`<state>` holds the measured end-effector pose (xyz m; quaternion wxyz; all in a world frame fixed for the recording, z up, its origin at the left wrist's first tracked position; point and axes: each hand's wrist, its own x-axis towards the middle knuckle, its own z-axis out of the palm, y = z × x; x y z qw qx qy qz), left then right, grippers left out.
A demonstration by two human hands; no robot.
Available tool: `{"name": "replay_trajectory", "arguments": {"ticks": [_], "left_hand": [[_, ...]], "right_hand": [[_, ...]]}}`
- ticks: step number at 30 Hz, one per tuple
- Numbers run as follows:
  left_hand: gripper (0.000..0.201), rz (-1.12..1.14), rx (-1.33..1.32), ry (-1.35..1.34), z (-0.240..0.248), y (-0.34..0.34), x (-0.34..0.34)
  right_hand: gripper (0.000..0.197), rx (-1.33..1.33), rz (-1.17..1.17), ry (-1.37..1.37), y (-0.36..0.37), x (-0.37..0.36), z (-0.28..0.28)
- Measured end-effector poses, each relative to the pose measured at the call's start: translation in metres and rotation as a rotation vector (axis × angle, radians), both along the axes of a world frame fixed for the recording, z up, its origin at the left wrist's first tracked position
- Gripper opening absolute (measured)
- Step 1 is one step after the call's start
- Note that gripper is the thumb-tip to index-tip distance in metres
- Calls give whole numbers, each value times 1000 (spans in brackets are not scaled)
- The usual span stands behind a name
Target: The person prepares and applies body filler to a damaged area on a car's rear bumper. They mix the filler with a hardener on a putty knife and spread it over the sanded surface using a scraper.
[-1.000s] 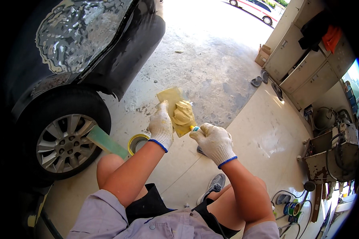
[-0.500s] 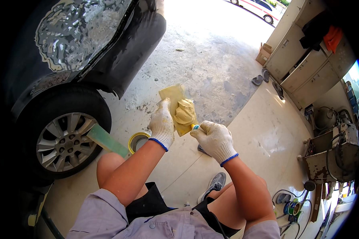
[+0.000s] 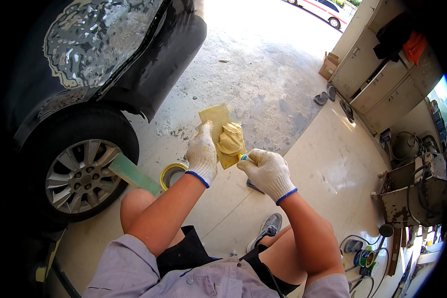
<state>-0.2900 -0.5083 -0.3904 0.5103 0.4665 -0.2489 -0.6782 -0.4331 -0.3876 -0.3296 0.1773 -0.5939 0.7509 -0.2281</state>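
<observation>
In a white knit glove, my left hand (image 3: 202,154) grips the edge of a flat yellowish putty board (image 3: 209,114). A thick mound of beige-yellow putty (image 3: 231,139) sits on the board. My right hand (image 3: 267,171), gloved too, is closed around a small tube (image 3: 243,157) at the board's lower right corner. Only the tube's yellow and blue end shows; the fist hides the rest. An open round can (image 3: 173,175) with a yellow rim stands on the floor just left of my left wrist, partly covered by it.
At left stands a dark car with a wheel (image 3: 87,171) and a patchy, sanded panel (image 3: 97,42). A green translucent strip (image 3: 134,174) lies between wheel and my knee. Lockers (image 3: 382,89), a cardboard box (image 3: 329,65), slippers (image 3: 321,98) and a rusty machine (image 3: 407,198) line the right.
Almost nothing differs. Both hands, the board and the tube hold nearly the same place, with only a very slight shift.
</observation>
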Motion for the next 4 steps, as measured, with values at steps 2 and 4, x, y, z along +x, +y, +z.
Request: {"name": "replay_trajectory", "arguments": {"ticks": [2, 4], "left_hand": [[61, -9, -6, -9, 4, 2, -2], [61, -9, -16, -27, 6, 2, 1]], "right_hand": [[31, 22, 0, -4, 1, -1, 2], [37, 101, 20, 2, -1, 1, 10]]}}
